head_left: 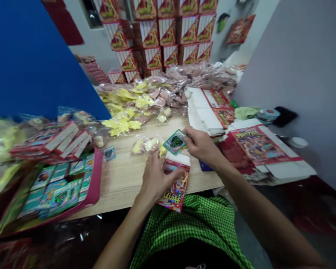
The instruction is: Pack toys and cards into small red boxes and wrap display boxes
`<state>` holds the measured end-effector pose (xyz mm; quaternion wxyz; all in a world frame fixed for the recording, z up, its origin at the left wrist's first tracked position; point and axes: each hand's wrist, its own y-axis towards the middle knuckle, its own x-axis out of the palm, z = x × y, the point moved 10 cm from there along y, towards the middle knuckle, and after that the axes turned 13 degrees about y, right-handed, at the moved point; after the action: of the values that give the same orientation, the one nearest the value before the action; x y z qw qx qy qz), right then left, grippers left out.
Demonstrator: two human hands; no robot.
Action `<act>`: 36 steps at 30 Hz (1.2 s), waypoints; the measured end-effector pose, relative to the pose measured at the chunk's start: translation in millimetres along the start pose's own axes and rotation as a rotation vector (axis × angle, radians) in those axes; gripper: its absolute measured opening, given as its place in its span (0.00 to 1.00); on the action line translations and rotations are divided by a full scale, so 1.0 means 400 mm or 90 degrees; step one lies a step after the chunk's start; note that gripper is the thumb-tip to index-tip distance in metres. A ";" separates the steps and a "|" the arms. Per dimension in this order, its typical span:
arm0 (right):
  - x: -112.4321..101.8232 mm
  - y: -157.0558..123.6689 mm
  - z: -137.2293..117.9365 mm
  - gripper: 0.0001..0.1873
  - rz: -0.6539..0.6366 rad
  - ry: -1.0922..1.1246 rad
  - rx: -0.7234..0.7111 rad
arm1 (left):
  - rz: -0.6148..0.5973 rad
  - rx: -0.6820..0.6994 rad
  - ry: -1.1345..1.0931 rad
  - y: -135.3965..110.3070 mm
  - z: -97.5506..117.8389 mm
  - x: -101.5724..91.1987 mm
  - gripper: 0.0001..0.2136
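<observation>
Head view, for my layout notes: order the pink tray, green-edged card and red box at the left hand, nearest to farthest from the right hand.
1. Green-edged card: in the right hand.
2. Red box: just below, touching left hand.
3. Pink tray: far left.

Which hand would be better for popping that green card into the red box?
Probably the right hand: it pinches the green card near the box's white flap. The left hand is busy holding the red box.
</observation>
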<state>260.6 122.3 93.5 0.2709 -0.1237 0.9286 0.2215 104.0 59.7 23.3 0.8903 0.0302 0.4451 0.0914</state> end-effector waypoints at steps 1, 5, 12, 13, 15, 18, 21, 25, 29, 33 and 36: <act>-0.029 -0.003 0.023 0.06 0.037 -0.047 0.007 | -0.056 0.003 0.067 -0.005 0.012 0.053 0.45; -0.048 -0.021 0.077 0.11 0.060 -0.130 0.040 | -0.123 0.015 0.165 -0.027 0.037 0.155 0.53; -0.014 -0.044 -0.056 0.10 0.055 -0.040 -0.118 | 0.165 0.232 0.040 -0.052 0.096 -0.001 0.60; -0.014 -0.047 -0.093 0.09 0.049 -0.032 -0.167 | 0.194 0.249 0.051 -0.056 0.098 -0.019 0.60; -0.027 -0.055 -0.155 0.08 0.063 -0.026 -0.240 | 0.264 0.276 0.070 -0.067 0.097 -0.051 0.59; -0.034 -0.070 -0.226 0.09 0.090 -0.033 -0.326 | 0.378 0.320 0.069 -0.092 0.090 -0.089 0.58; 0.020 -0.105 -0.294 0.09 0.029 -0.101 -0.458 | 0.437 0.337 0.027 -0.111 0.067 -0.107 0.59; 0.092 -0.125 -0.295 0.10 -0.060 -0.226 -0.459 | 0.463 0.267 0.009 -0.114 0.021 -0.122 0.59; 0.104 -0.148 -0.229 0.14 -0.093 -0.148 -0.361 | 0.486 0.208 0.047 -0.125 -0.010 -0.135 0.54; 0.107 -0.188 -0.153 0.21 0.003 0.022 -0.316 | 0.449 0.169 -0.034 -0.140 -0.052 -0.130 0.35; 0.131 -0.205 -0.137 0.19 0.051 0.034 -0.366 | 0.396 0.065 -0.172 -0.137 -0.107 -0.127 0.12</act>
<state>221.5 18.8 77.5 0.1911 -0.1642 0.8387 0.4828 47.4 -5.0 30.2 0.8681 0.2206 0.2965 0.3315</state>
